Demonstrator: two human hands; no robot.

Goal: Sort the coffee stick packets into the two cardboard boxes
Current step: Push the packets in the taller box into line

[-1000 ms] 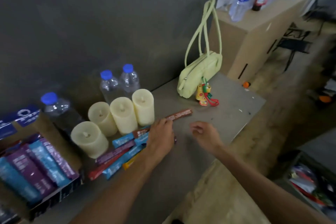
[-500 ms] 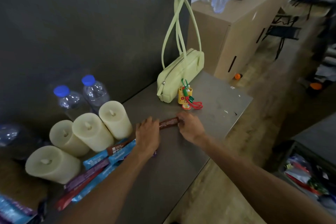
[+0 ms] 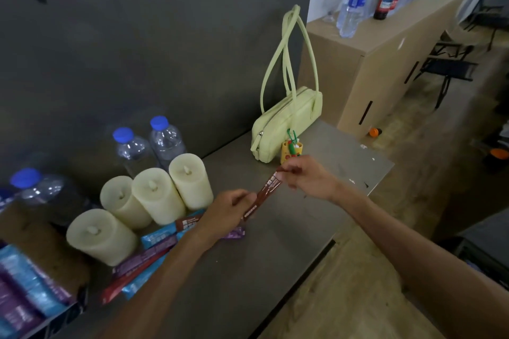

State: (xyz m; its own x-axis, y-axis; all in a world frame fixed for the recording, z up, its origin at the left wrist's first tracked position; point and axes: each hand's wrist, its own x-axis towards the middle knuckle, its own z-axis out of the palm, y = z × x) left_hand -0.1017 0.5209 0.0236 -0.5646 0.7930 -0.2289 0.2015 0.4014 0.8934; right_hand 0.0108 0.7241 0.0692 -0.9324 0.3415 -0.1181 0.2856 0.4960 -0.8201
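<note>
A brown coffee stick packet (image 3: 265, 192) hangs lifted above the grey table (image 3: 275, 250). My right hand (image 3: 308, 177) pinches its upper end and my left hand (image 3: 224, 213) holds its lower end. Under and left of my left hand lie several loose packets (image 3: 154, 252), blue, purple, red and brown. At the bottom left a cardboard box (image 3: 41, 245) holds several blue and purple packets (image 3: 24, 292). Only this one box shows in the view.
Several cream pillar candles (image 3: 154, 201) stand behind the loose packets, with three blue-capped water bottles (image 3: 165, 140) at the dark back panel. A pale green handbag (image 3: 286, 121) with a yellow charm stands at the far right. The table's edge drops off to my right.
My right hand reached the brown packet on the table and took its end. Both hands have since lifted it off the surface. The camera swung slightly, bringing the box back into view.
</note>
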